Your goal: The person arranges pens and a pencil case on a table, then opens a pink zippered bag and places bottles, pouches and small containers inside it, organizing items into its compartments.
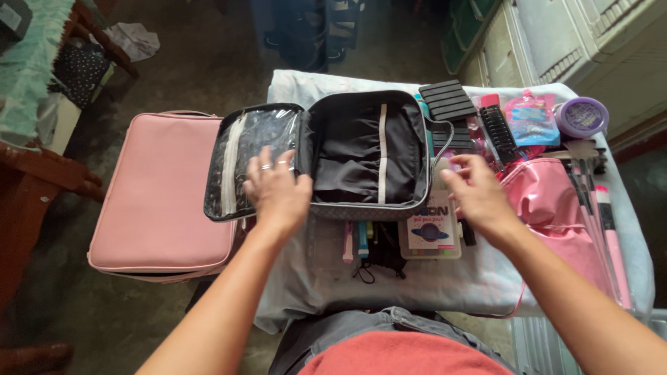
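A grey organiser case (368, 156) lies open on a cloth-covered table (445, 278), its black fabric inside showing a white strip. Its clear plastic flap (240, 156) folds out to the left. My left hand (278, 187), wearing rings, rests flat on the flap's right edge beside the case's hinge. My right hand (476, 191) hovers with fingers spread just right of the case, over a small pack of pens (431, 229) and a shiny pink pouch (549, 201). Neither hand holds anything.
A large pink case (160, 201) lies to the left, partly off the table. Black ribbed pads (446, 101), a comb (499, 132), a purple jar (582, 117), a pink sachet (531, 118) and brushes (604, 222) crowd the right side. Markers (354, 239) lie below the case.
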Tool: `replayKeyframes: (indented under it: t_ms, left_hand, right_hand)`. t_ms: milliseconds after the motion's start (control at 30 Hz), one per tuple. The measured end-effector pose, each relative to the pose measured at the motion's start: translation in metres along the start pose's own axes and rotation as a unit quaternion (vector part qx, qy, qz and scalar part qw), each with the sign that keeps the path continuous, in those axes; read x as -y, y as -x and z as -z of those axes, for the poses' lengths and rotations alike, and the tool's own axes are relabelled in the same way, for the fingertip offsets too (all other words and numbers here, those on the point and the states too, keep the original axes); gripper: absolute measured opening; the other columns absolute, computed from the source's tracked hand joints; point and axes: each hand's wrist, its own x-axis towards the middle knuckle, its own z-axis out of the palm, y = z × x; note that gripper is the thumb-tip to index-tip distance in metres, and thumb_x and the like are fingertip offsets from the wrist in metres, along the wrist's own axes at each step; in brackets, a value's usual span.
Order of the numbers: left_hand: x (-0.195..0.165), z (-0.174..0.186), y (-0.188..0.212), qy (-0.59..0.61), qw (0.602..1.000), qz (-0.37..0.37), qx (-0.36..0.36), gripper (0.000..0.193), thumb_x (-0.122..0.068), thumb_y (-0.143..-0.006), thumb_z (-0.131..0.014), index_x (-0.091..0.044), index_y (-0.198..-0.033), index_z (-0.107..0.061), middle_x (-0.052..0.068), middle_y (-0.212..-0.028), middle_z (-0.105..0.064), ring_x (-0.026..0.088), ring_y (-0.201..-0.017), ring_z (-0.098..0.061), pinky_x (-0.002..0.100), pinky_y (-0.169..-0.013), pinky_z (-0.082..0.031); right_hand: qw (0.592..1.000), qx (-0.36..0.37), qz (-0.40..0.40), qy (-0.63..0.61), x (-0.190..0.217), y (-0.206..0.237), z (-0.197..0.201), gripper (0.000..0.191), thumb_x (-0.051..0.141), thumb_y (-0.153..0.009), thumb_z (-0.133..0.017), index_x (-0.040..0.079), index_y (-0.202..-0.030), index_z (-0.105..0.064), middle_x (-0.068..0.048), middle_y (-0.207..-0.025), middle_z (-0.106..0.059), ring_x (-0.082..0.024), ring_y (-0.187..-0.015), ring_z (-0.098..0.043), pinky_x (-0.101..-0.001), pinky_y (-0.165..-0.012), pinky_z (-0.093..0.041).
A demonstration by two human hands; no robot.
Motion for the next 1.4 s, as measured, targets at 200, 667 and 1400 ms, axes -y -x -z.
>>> replayKeyframes:
  t_ms: [200,667,1400]
  left_hand:
    - [-0.039,-0.011,0.011,0.022,0.994,-0.103,0.038,0.052,-0.023,-0.086,-0.062,-0.012,-0.137,-0.059,0.019,-0.159,-0.033,0.038,-0.152,-0.016,0.059,-0.121,-0.010]
    - [-0.090,-0.028,0.020,0.114,0.976,-0.164,0.090,0.035,-0.017,-0.087,-0.061,-0.011,-0.120,-0.071,0.013,-0.143,-0.056,0.034,-0.140,-0.042,0.046,-0.112,-0.040]
    - [-0.102,-0.041,0.018,0.135,0.979,-0.123,0.085,0.034,-0.013,-0.086,-0.058,-0.008,-0.117,-0.070,0.013,-0.136,-0.061,0.034,-0.136,-0.045,0.043,-0.110,-0.040]
  right_hand:
    - [0.949,-0.176,0.128,0.227,-0.056,-0.009,0.044,0.054,0.031,-0.084,-0.075,0.010,-0.133,-0.063,-0.021,-0.131,-0.057,-0.039,-0.125,-0.051,-0.0506,-0.108,-0.038]
    - [0.953,-0.146,-0.002,0.266,-0.134,-0.103,0.096,0.043,0.042,-0.091,-0.069,0.017,-0.126,-0.074,-0.018,-0.132,-0.065,-0.042,-0.126,-0.054,-0.0559,-0.107,-0.038]
    - [0.987,-0.053,-0.037,0.148,-0.118,-0.129,0.097,0.061,0.031,-0.078,-0.090,0.001,-0.126,-0.068,-0.019,-0.115,-0.074,-0.025,-0.102,-0.071,-0.0385,-0.091,-0.054]
